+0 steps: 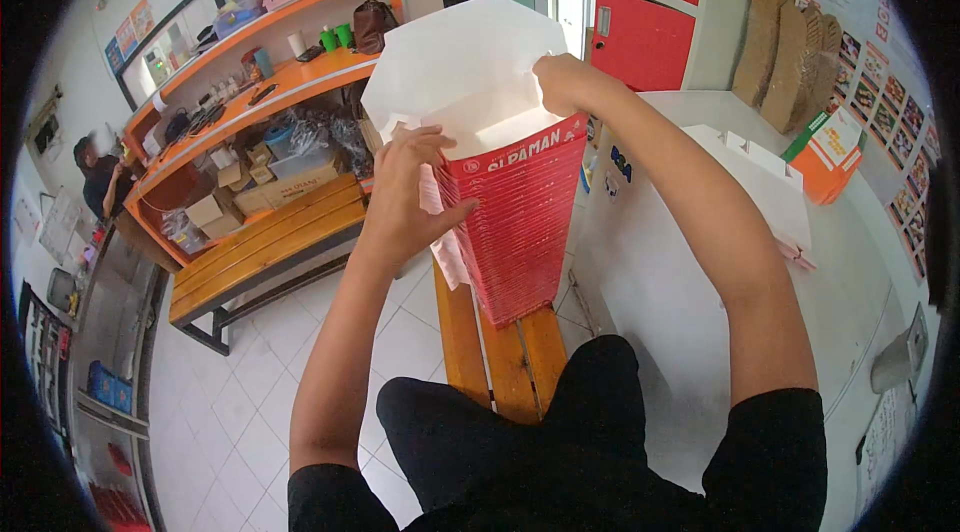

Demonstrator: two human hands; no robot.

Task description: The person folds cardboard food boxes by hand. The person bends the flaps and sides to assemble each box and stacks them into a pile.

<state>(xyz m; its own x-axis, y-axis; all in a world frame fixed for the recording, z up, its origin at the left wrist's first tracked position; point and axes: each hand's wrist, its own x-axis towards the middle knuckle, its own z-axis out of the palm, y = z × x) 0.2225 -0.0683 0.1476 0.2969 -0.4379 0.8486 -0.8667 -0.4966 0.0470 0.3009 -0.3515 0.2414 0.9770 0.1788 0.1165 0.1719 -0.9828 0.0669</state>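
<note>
A tall stack of nested red cardboard food boxes (518, 232) stands on a slatted wooden bench (465, 357) between my knees. The top food box (500, 127) shows its white inside, and its big white lid (460, 57) is raised at the far side. At the left corner my left hand (410, 182) is closed over the rim, its thumb against the red side. My right hand (568, 85) is curled around the right end of the same box, near the lid's edge; its fingertips are partly hidden. White flaps (450, 252) stick out at the stack's left.
To my right, a white counter (680, 332) bears flat white box blanks (760, 182) and an orange-green packet (828, 154). Another wooden bench (270, 242) and an orange shelf (300, 82) stand at the left. A person (100, 182) is at the far left. Red lockers (640, 42) are behind.
</note>
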